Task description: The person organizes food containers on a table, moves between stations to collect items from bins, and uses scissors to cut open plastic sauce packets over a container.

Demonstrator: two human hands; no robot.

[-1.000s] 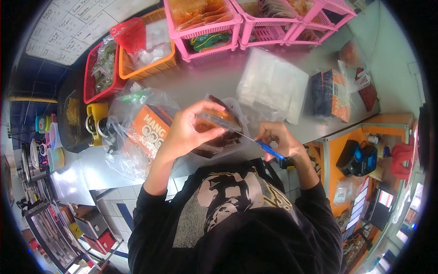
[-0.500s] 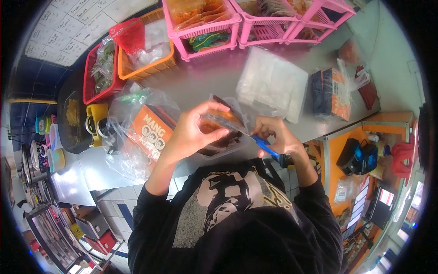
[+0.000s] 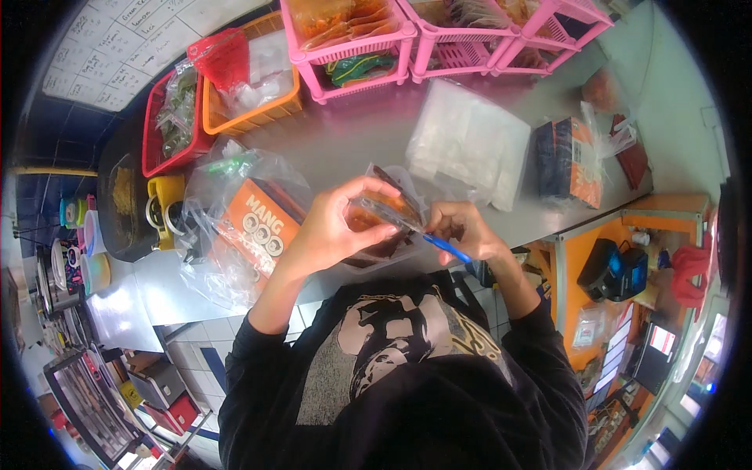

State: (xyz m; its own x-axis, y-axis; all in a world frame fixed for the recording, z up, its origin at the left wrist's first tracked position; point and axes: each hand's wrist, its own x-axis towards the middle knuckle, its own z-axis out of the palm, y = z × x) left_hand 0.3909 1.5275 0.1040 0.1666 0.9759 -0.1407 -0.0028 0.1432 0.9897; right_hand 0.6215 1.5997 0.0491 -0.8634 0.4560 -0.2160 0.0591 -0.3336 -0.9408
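My left hand (image 3: 335,223) pinches a small clear packet with orange-brown contents (image 3: 374,218) between thumb and fingers. In my right hand (image 3: 468,227) are scissors with blue handles (image 3: 448,246). Their blades reach left to the packet's right end; whether they have cut through it I cannot tell. Both hands are over a clear plastic container (image 3: 366,270) with dark brown and reddish pieces inside, partly hidden by my left hand.
An orange-and-white box in clear plastic (image 3: 262,227) lies left of my hands. A stack of clear bags (image 3: 468,145) and another wrapped box (image 3: 570,160) lie to the right. Red (image 3: 149,149) and orange baskets (image 3: 251,121) and pink racks (image 3: 352,47) line the back.
The scissors have moved left, their blades now further over the packet, and the handles have come together. My right hand has shifted slightly left; my left hand has barely moved.
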